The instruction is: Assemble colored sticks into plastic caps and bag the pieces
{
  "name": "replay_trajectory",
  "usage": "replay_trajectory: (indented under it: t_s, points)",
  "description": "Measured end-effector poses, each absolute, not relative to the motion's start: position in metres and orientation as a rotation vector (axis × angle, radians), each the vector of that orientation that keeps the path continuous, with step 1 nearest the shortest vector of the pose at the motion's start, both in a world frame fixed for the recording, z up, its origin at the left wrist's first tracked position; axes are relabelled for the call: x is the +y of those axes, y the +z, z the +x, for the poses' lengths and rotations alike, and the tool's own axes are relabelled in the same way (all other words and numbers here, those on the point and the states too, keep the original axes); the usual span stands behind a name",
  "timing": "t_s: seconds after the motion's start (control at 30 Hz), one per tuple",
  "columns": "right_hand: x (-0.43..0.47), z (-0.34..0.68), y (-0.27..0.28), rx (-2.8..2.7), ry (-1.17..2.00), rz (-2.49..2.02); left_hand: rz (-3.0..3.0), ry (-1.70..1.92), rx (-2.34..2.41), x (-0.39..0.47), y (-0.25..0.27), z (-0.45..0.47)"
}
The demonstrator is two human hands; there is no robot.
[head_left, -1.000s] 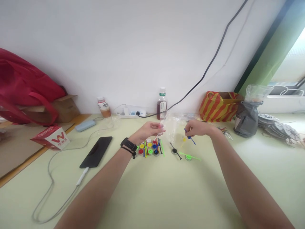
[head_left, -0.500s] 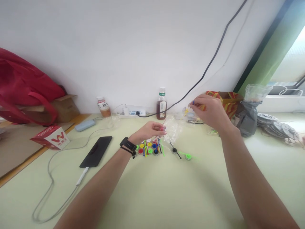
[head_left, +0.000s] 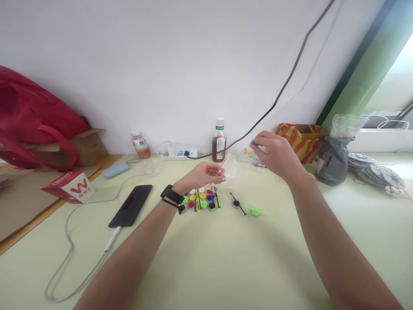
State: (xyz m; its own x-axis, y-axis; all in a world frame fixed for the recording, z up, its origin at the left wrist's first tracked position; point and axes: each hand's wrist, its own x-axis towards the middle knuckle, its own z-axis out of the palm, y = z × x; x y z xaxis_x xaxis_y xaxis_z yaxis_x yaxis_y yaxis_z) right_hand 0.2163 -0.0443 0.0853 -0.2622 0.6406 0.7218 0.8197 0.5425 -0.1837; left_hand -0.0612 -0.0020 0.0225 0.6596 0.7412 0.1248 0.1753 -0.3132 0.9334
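My left hand (head_left: 211,173), with a black watch (head_left: 172,194) at its wrist, is closed on a small red plastic piece (head_left: 220,172) with a thin red stick pointing up. Just behind it lies clear plastic wrap (head_left: 235,172). Raised to the right, my right hand (head_left: 274,148) pinches a small blue piece (head_left: 253,142), mostly hidden by the fingers. Below my left hand sit several round coloured discs (head_left: 203,196) in rows, with narrow arrow-shaped pieces (head_left: 197,201) among them. Farther right lie a black spinner (head_left: 236,203) with an arrow across it and a green spinner (head_left: 255,212).
A dark tea bottle (head_left: 219,144) stands by the wall near a power strip (head_left: 180,151). On the left are a phone (head_left: 130,206) on a cable, a red-white box (head_left: 69,186) and another bottle (head_left: 140,146). At right stand a striped bag (head_left: 300,142) and a grey bag (head_left: 334,159).
My right hand has moved slightly left and down, still pinching the blue piece. My left hand stays nearly in place with the red piece.
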Motion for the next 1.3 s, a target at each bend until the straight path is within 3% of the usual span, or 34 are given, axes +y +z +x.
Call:
replay_trajectory:
  t_s: [0.23, 0.63, 0.97, 1.3]
  points:
    - [-0.045, 0.215, 0.086, -2.003, -0.323, -1.162, 1.876, 0.725, 0.760, -0.003, 0.026, -0.061]
    - [-0.049, 0.215, 0.091, -2.125, -0.098, -1.124, 1.888, 0.799, 0.818, -0.002, 0.027, -0.062]
    - [-0.059, 0.213, 0.101, -1.672, -0.103, -1.142, 1.939, 0.755, 0.782, -0.001, 0.024, -0.062]
    - [-0.043, 0.201, 0.084, -1.690, -0.016, -1.209, 1.974, 0.757, 0.792, -0.004, 0.025, -0.058]
